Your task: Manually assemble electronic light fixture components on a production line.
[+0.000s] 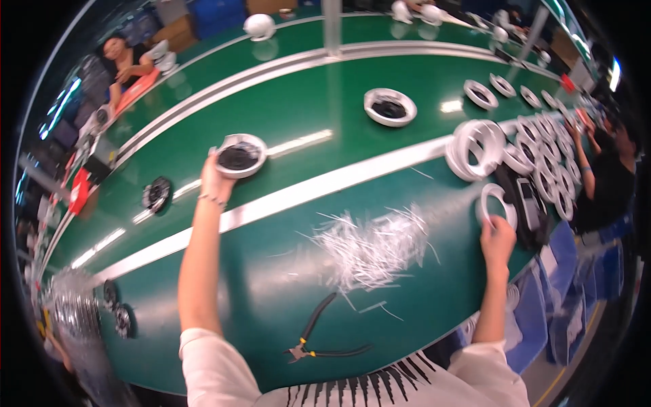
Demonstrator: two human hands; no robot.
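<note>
My left hand (215,178) reaches out over the green belt, its fingers closed on the rim of a white round housing with a black part inside (239,157). At the right, my right hand (498,239) pinches the lower edge of a white plastic ring (507,209), near a dark bag or case. Between my arms, a loose heap of thin clear-white plastic strips (373,245) covers part of the green worktop. Closer to me lie diagonal cutters (300,349) with black handles, spread apart.
Another white housing (390,108) sits on the belt, and a black round part (157,195) lies left of my left hand. Stacked white rings (468,152) and rows of rings (546,159) fill the right. Clear plastic wrap (74,305) stands far left. Other people work around the line.
</note>
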